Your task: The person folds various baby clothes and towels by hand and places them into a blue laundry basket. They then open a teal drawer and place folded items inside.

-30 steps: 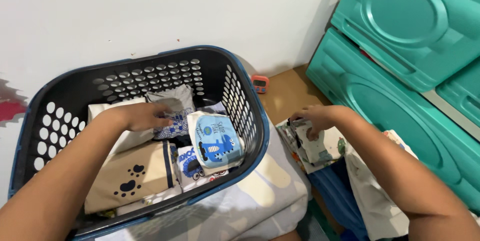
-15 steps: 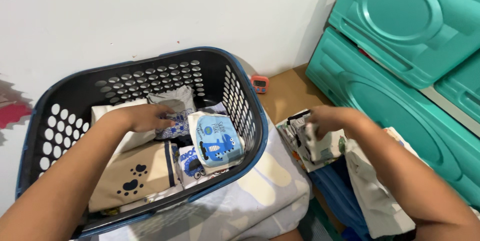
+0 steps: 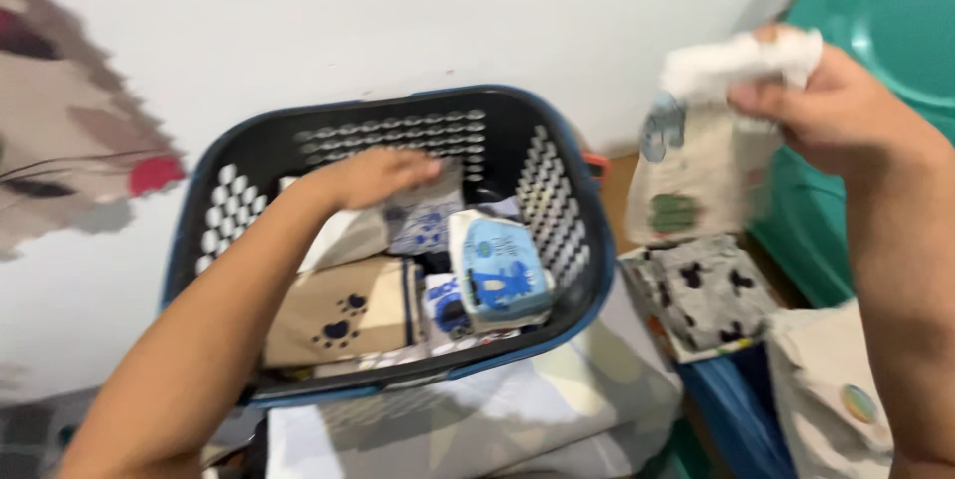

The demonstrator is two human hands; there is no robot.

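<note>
Up from the pile at right has come the right hand (image 3: 831, 106), its grip closed on a cream printed garment (image 3: 696, 166), hanging limp, light, soft, best pinched at its top edge. Left hand (image 3: 373, 176) lies flat, open, on folded clothes (image 3: 423, 225) in the basket (image 3: 557, 156).

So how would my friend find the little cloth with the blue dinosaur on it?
Look for the big dark laundry basket with the blue rim, standing against the white wall. Folded clothes fill it, and near its right-hand wall one small folded piece sits higher than the rest. It is the only light blue one with a darker blue dinosaur; the tan piece beside it has dark paw prints instead.
</note>
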